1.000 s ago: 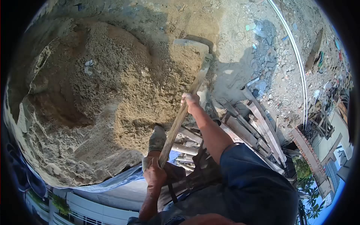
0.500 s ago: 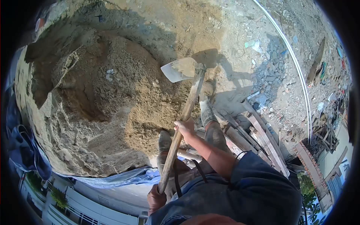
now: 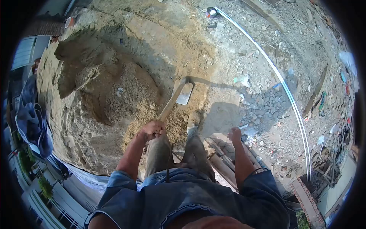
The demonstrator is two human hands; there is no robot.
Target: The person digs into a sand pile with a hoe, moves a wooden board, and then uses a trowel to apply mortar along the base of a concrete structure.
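Observation:
A hoe with a wooden handle (image 3: 170, 105) and a broad metal blade (image 3: 185, 95) stands in front of me. Its blade is down at the sand's edge, with some wet-looking soil stuck on it. My left hand (image 3: 153, 129) is closed around the handle, near its upper end, above my left knee. Off the tool, to the right, is my right hand (image 3: 234, 134), its fingers curled in with nothing seen in them. It hovers over rubble and planks. My boot (image 3: 193, 120) is planted just behind the blade.
A big sand heap (image 3: 126, 87) rises on the left. Long pale pipes (image 3: 280, 78) curve across rubble on the right, by a grey gravel pile (image 3: 267, 105). Wooden planks (image 3: 225, 162) lie beside my legs. Blue tarp (image 3: 34, 126) edges the heap. A small dark bucket (image 3: 211, 12) is far ahead.
My right hand has let go of the handle and swung out right. The left hand has come forward and up with the handle; the blade has turned and lowered to the ground.

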